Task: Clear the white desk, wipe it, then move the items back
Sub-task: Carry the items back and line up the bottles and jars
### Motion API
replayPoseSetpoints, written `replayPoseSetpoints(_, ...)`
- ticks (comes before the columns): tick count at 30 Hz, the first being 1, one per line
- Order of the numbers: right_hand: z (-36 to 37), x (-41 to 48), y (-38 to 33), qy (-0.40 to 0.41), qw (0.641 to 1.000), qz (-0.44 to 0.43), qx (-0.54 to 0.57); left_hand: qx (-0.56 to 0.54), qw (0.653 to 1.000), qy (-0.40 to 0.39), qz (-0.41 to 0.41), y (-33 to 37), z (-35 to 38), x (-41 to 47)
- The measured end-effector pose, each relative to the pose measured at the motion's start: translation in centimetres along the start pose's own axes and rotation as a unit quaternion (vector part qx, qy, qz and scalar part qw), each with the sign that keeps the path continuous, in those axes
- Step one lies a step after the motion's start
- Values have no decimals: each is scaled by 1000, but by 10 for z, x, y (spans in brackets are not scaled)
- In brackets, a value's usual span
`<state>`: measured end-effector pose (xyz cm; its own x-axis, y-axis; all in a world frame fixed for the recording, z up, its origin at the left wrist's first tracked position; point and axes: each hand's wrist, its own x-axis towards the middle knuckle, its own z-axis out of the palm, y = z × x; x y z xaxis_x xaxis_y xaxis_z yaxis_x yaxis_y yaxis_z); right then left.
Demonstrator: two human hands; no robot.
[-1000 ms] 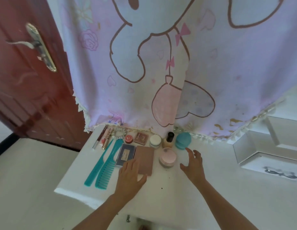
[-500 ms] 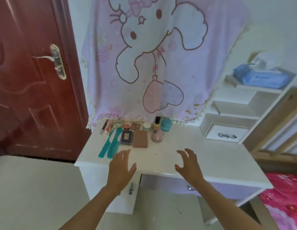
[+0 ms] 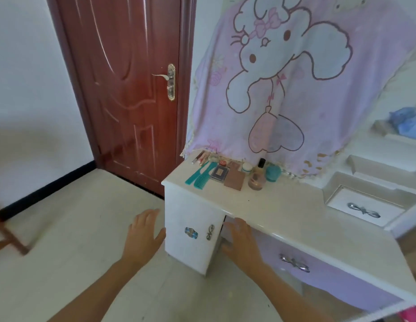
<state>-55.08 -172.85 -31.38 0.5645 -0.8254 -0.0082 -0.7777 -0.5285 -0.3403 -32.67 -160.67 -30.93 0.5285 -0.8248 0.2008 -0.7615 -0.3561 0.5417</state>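
Note:
The white desk [image 3: 293, 212] stands to my right with toiletries lined up at its back left: two teal combs [image 3: 199, 176], a dark compact [image 3: 219, 172], a brown case [image 3: 235, 178], a bottle with a black cap [image 3: 258, 175], a teal jar [image 3: 273, 173], a small white jar [image 3: 246, 168] and lip tubes [image 3: 201, 158]. My left hand [image 3: 143, 235] hangs open over the floor, left of the desk. My right hand [image 3: 243, 244] is open in front of the desk's front edge. Neither hand holds anything.
A pink cartoon cloth [image 3: 283, 84] hangs behind the desk. A red-brown door [image 3: 132, 89] is shut at the left. A side shelf unit with a drawer [image 3: 365, 209] adjoins the desk at the right. A wooden leg [image 3: 9, 238] shows at the far left on the tiled floor.
I have stepped back from the desk and the view has swung left. Both hands have come off the desk top and lowered in front of it, still empty.

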Motion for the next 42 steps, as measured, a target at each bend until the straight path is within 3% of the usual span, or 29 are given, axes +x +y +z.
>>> replayPoseSetpoints(6,36,-44,-53,-57,994,-93,32,44,996,30,-77,-35,-43,-96)
replayPoseSetpoints(13,53,-70,-194,-82,961,-258,53,89,969,142,-182,-104,-152,-178)
replayPoseSetpoints(20,88,-125,-366,-102,910,-400,48,123,916,240,-297,-200,-263,-313)
replayPoseSetpoints(25,119,-196,-503,-117,866,-480,73,141,859,299,-391,-269,-355,-422)
replayPoseSetpoints(30,145,-256,-607,-121,828,-539,94,137,832,350,-409,-313,-415,-480)
replayPoseSetpoints(34,161,-276,-651,-134,808,-569,69,131,837,356,-395,-336,-433,-492)
replayPoseSetpoints(42,179,-219,-704,-122,809,-571,69,118,842,365,-380,-390,-442,-460)
